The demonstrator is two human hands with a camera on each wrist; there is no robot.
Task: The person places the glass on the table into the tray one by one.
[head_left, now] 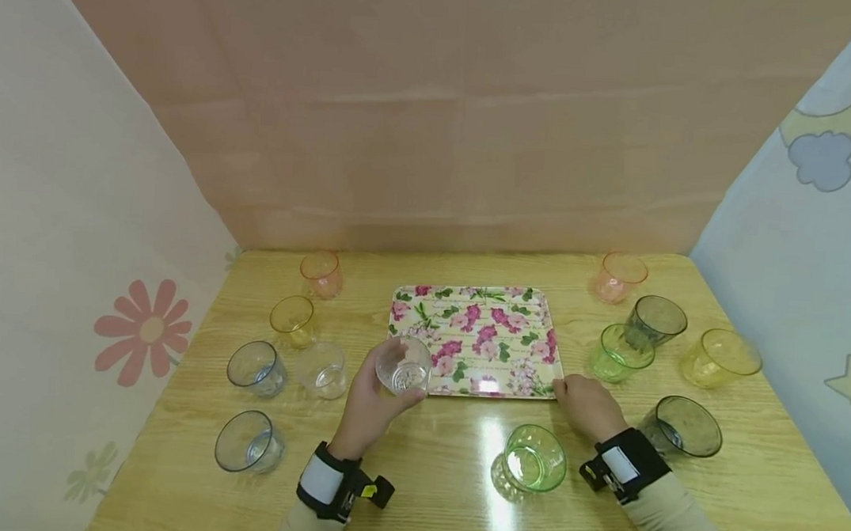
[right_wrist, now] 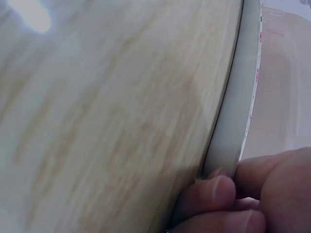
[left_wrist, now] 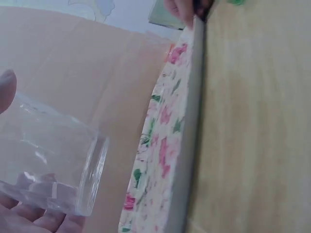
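Observation:
My left hand (head_left: 373, 402) grips a clear glass (head_left: 404, 367) over the near left corner of a floral tray (head_left: 465, 338). In the left wrist view the glass (left_wrist: 48, 155) lies between thumb and fingers, apart from the tray's edge (left_wrist: 182, 145). At the tray's near right corner, my right hand (head_left: 590, 407) pinches the rim. The right wrist view shows its curled fingers (right_wrist: 209, 194) at the pale tray side (right_wrist: 233, 111). A green glass (head_left: 534, 459) stands on the table between the two forearms.
Left of the tray stand a pink glass (head_left: 321, 274), a yellow glass (head_left: 292, 321), another clear glass (head_left: 323, 370) and two bluish-grey glasses (head_left: 250, 442). On the right are a pink glass (head_left: 619, 278), a green one (head_left: 621, 353), a yellow one (head_left: 719, 359) and dark grey ones (head_left: 682, 427).

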